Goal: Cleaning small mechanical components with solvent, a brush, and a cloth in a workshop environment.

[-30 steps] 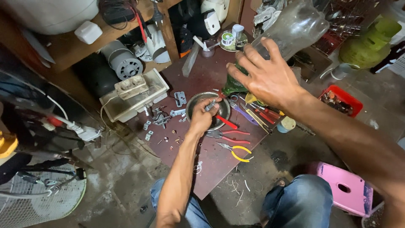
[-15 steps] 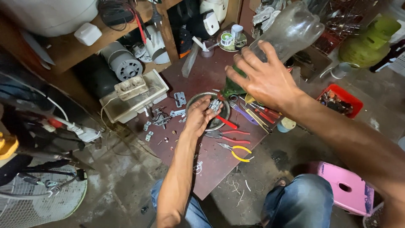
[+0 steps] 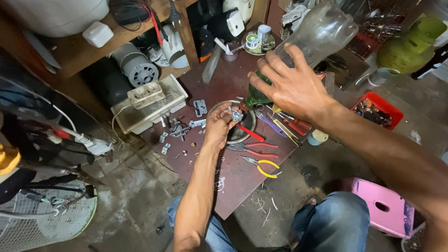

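Cluttered workshop counter (image 3: 242,182) at frame centre: left hand (image 3: 218,127) pinches a small metal part (image 3: 234,114) over a metal bowl (image 3: 242,135); right hand (image 3: 291,86) clasps a tilted plastic bottle (image 3: 317,35).

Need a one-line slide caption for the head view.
Left hand holds a small metal part over a metal bowl while the right hand tilts a plastic bottle.

Clear, scuffed plastic bottle (image 3: 322,32) with green-tinted neck; dull grey metal part (image 3: 234,113) over a worn shiny metal bowl (image 3: 244,133); matt reddish-brown board (image 3: 233,175); glossy pink plastic stool (image 3: 382,205); rough concrete floor (image 3: 126,205).
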